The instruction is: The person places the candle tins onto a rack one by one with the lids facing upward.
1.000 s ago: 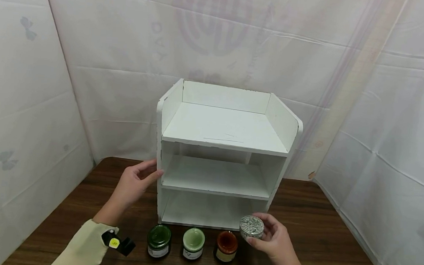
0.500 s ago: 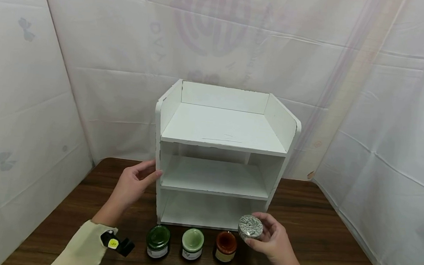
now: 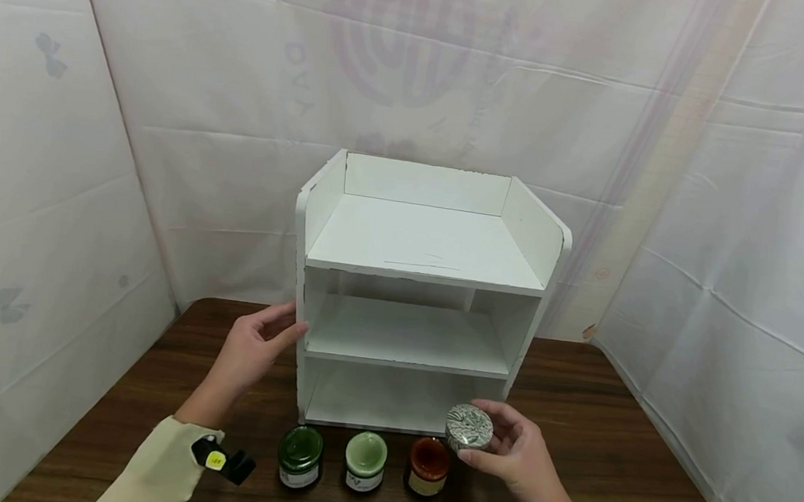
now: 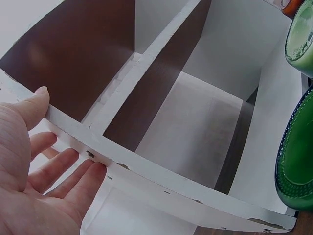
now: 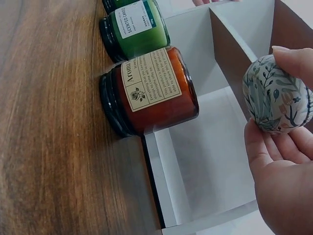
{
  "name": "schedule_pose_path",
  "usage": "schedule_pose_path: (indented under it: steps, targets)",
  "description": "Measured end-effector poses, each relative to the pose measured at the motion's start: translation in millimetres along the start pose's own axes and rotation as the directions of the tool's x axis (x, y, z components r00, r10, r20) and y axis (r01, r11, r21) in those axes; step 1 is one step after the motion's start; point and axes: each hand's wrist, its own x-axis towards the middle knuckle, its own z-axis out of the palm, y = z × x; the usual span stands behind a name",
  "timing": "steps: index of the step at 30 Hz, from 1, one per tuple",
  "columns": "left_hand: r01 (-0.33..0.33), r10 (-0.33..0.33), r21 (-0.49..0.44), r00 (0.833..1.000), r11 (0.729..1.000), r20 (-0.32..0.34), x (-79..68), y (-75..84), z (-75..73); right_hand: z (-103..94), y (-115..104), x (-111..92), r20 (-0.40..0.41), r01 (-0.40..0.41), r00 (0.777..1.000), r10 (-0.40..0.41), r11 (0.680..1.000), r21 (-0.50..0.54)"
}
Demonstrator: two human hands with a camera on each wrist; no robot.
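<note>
In my right hand [image 3: 524,450] is a small round tin [image 3: 469,427] with a leafy pattern, pinched between thumb and fingers. It is held above the table, just right of an orange-brown candle jar [image 3: 428,466] and before the shelf's lower right front. My left hand [image 3: 255,350] holds the left side panel of a white shelf [image 3: 427,241], thumb at the front edge and fingers along the outer face. A light green candle jar [image 3: 365,461] and a dark green candle jar [image 3: 300,456] stand in line with the orange-brown one. Labels show on these jars [image 5: 151,88].
The shelf has a walled top and two compartments below, with a middle board [image 3: 410,333]. It stands on a dark wooden table [image 3: 614,421]. White sheets [image 3: 229,114] hang behind and at both sides. A black strap device [image 3: 222,460] sits on the left wrist.
My right hand has shifted slightly left with the tin, bringing it nearer the orange-brown jar. The left hand keeps its place on the shelf, and the jars have not moved.
</note>
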Motion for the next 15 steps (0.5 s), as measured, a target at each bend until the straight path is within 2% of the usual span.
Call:
schedule_pose_path:
  steps: [15]
  targets:
    - [-0.001, 0.001, 0.002, 1.0, 1.0, 0.003, 0.4, -1.6, -0.7, 1.5, -8.7, 1.6, 0.022, -0.022, 1.0, 0.022, 1.0, 0.009]
